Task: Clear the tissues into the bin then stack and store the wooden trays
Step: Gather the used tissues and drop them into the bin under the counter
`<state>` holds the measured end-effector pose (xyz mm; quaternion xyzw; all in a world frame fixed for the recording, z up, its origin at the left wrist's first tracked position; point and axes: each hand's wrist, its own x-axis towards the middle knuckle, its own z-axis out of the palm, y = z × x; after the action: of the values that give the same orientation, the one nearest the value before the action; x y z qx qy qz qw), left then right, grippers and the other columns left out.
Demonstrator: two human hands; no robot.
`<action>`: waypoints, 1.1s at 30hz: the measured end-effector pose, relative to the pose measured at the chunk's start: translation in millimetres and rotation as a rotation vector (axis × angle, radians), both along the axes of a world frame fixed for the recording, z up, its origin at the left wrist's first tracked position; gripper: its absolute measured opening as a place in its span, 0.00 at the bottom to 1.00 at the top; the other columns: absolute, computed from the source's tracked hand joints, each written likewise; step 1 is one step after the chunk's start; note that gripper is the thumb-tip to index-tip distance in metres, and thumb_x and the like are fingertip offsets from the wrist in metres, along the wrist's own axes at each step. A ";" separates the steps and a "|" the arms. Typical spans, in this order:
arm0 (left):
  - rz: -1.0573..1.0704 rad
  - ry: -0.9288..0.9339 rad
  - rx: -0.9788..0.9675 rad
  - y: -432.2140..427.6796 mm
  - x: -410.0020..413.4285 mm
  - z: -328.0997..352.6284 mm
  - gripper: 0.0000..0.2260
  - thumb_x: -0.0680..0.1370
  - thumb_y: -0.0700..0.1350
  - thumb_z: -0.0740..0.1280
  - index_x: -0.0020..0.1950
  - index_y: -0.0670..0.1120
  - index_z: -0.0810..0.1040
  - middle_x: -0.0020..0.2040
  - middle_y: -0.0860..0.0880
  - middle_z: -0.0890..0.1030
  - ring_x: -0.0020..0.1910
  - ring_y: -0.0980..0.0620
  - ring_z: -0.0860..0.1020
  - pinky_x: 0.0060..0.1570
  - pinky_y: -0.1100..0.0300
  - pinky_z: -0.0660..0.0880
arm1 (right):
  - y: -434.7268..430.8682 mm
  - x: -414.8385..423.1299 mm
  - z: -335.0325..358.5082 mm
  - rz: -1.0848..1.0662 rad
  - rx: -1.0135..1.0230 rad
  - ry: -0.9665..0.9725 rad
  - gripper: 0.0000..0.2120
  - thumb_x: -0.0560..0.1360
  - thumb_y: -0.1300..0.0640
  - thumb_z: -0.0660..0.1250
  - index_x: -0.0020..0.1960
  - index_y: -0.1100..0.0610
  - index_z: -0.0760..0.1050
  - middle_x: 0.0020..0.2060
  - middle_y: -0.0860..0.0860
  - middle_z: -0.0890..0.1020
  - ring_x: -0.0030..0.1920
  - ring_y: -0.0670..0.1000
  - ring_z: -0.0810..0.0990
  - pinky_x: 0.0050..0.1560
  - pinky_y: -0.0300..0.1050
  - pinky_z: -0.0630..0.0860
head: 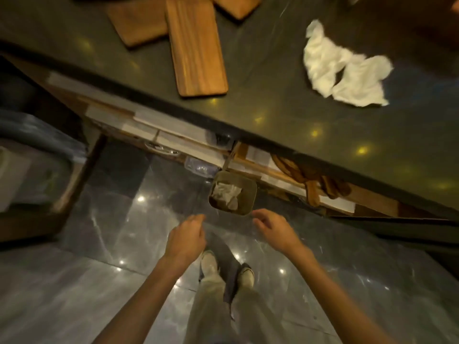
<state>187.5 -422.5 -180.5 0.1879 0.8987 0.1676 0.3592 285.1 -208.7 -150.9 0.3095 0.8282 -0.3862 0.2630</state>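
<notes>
Seen from the 1 camera on my head, looking steeply down past my left hand (187, 235) and right hand (274, 229) to my shoes (227, 269) on the glossy floor (74, 281). The wide lens tilts the dark counter (298, 100) diagonally across the upper frame, close beneath me; its edges appear blurred, perhaps by motion. No 2nd view overlaps it.

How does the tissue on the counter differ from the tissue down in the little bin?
The tissue on the counter lies spread out in the open and looks bright white. The tissue in the bin is crumpled into a tight wad, sits in shadow inside the bin, and looks greyer. Both are soft white paper.
</notes>
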 end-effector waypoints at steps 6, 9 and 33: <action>-0.132 0.161 0.086 29.0 2.8 105.7 0.18 0.77 0.42 0.59 0.66 0.50 0.73 0.62 0.48 0.79 0.58 0.45 0.79 0.55 0.51 0.76 | 22.5 28.4 97.5 -0.049 0.057 0.187 0.15 0.80 0.52 0.61 0.65 0.47 0.74 0.59 0.47 0.80 0.56 0.45 0.78 0.57 0.45 0.77; -0.219 0.282 0.173 63.4 -3.1 135.8 0.16 0.78 0.43 0.61 0.64 0.53 0.74 0.60 0.52 0.79 0.57 0.51 0.79 0.52 0.53 0.75 | 51.7 43.7 128.6 -0.174 0.062 0.329 0.15 0.80 0.53 0.62 0.65 0.48 0.74 0.58 0.46 0.80 0.55 0.43 0.78 0.56 0.42 0.77; -0.547 0.544 -0.145 435.6 -168.9 148.6 0.23 0.77 0.38 0.65 0.71 0.48 0.64 0.69 0.44 0.69 0.68 0.43 0.68 0.63 0.47 0.70 | 353.4 -166.5 103.4 0.161 0.506 0.184 0.24 0.78 0.53 0.62 0.72 0.48 0.61 0.72 0.55 0.64 0.73 0.59 0.61 0.67 0.56 0.68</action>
<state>18.6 13.1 -31.9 0.4323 0.8872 -0.0544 0.1518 118.6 144.6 -47.4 0.2624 0.9406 -0.1713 0.1310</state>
